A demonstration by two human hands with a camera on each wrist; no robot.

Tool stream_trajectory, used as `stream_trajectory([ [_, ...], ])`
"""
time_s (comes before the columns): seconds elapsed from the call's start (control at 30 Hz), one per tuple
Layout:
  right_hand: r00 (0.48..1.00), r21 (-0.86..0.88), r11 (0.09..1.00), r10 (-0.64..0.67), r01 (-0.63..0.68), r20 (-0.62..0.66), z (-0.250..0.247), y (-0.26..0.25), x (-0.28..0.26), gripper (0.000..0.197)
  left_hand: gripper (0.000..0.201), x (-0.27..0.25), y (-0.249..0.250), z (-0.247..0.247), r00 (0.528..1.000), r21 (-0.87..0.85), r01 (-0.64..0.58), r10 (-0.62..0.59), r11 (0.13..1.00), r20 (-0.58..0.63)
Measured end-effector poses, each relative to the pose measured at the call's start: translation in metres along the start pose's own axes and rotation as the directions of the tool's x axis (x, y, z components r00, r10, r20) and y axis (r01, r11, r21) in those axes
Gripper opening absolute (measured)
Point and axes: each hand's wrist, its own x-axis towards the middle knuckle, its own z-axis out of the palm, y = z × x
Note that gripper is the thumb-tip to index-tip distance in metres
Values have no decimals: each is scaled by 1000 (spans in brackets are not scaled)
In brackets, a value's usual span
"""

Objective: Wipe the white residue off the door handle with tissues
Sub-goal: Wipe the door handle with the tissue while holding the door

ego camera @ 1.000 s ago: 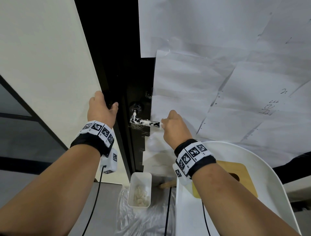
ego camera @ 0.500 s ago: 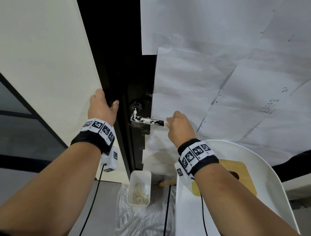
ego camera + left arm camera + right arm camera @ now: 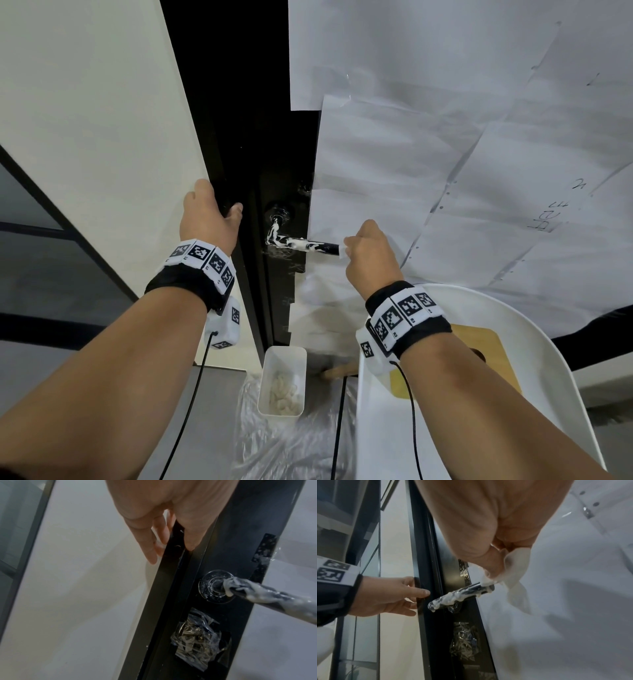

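Note:
The black door handle sticks out to the right and carries thick white residue near its base; the stretch by its free end is mostly dark. My right hand pinches a white tissue against the handle's free end. My left hand holds the black door edge left of the handle, thumb on the front face and fingers behind the edge.
Paper sheets cover the door to the right. Below the handle the lock is wrapped in plastic. On the floor a white tub holds used tissue lumps, on a plastic sheet. A white chair stands at lower right.
My right hand has slid the tissue rightward along the handle to its free end, leaving a dark, cleaner stretch behind it. My left hand stays on the door edge.

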Motion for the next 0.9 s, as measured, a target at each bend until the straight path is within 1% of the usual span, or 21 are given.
stream_trajectory([
  [0.07, 999, -17, 999, -38, 37, -18, -1, -4, 0, 16, 36, 0, 1, 0, 1000, 0, 3, -3, 1000, 2],
  [0.1, 998, -30, 997, -67, 67, -4, 0, -8, 0, 14, 36, 0, 0, 0, 1000, -2, 3, -3, 1000, 3],
  [0.17, 995, -44, 995, -89, 91, 49, 3, -13, 0, 19, 36, 0, 0, 0, 1000, -1, 2, -2, 1000, 10],
  [0.23, 996, -17, 998, -54, 55, 65, 2, -13, 0, 23, 36, 0, 1, 0, 1000, 3, 2, -2, 1000, 14],
  [0.3, 998, 36, 999, 9, -12, 66, 3, -6, 0, 26, 36, 0, 1, 0, 1000, 5, 7, -7, 1000, 12],
  [0.37, 990, 134, 984, 102, -115, 101, 2, -3, 0, 25, 36, -1, 2, -1, 1000, 4, 8, -8, 1000, 9],
  [0.47, 950, 244, 929, 230, -279, 210, -1, -3, 1, 31, 36, -1, 2, -1, 1000, 5, 2, -2, 1000, 6],
  [0.53, 928, 325, 878, 282, -351, 242, 0, -4, 0, 31, 36, -1, 2, -1, 1000, 7, 1, -1, 1000, 5],
  [0.6, 918, 420, 820, 305, -388, 253, 2, -5, -2, 28, 36, -1, 3, -1, 1000, 6, 1, -1, 1000, 3],
  [0.63, 907, 461, 784, 320, -416, 273, 2, -5, -3, 33, 36, -2, 3, -1, 1000, 7, 1, -1, 1000, 1],
  [0.67, 891, 492, 745, 338, -450, 304, 3, -6, -4, 38, 36, -2, 3, -1, 1000, 8, 2, -2, 1000, 1],
  [0.73, 850, 557, 644, 367, -525, 377, 1, -6, -6, 41, 36, -2, 4, -1, 1000, 14, 10, -10, 1000, 3],
  [0.77, 829, 597, 576, 380, -559, 410, 1, -6, -8, 40, 36, -2, 4, -1, 1000, 17, 13, -13, 1000, 5],
  [0.83, 787, 681, 402, 396, -612, 473, 0, -8, -9, 36, 37, -2, 3, -1, 1000, 14, 17, -17, 1000, 8],
  [0.9, 761, 739, 249, 401, -627, 510, -1, -13, -9, 29, 37, -1, 3, -1, 1000, 11, 19, -19, 1000, 11],
])
